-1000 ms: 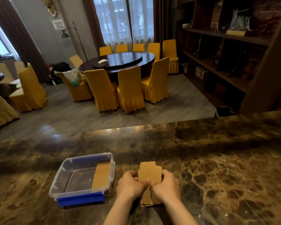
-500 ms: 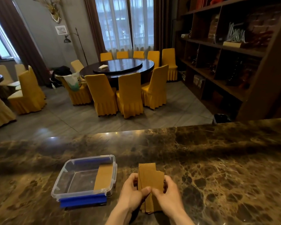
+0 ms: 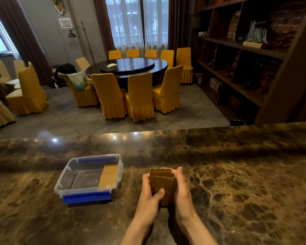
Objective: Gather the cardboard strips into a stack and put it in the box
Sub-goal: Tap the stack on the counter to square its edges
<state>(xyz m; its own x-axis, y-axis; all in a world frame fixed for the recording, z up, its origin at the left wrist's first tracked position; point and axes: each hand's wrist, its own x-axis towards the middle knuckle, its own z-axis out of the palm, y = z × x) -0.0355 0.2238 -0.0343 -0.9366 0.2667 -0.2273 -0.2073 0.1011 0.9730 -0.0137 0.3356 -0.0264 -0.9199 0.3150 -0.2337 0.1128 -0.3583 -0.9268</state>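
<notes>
A stack of brown cardboard strips (image 3: 163, 183) stands tilted up between both hands, just above the marble counter. My left hand (image 3: 149, 197) grips its left side with the thumb across the front. My right hand (image 3: 182, 190) presses its right edge, fingers curled over the top. The strips are slightly staggered. To the left sits a clear plastic box (image 3: 67, 179) with blue clips, open on top. One cardboard strip (image 3: 108, 175) lies inside along its right wall.
The dark marble counter (image 3: 237, 174) stretches wide to the right and front. Its far edge drops to a dining room floor with a round table (image 3: 131, 67) and yellow chairs. A wooden shelf unit (image 3: 245, 59) stands at the right.
The stack has been lifted from lying on the counter to standing tilted between both hands. My hands moved from the near end to the sides. The view has tipped up slightly.
</notes>
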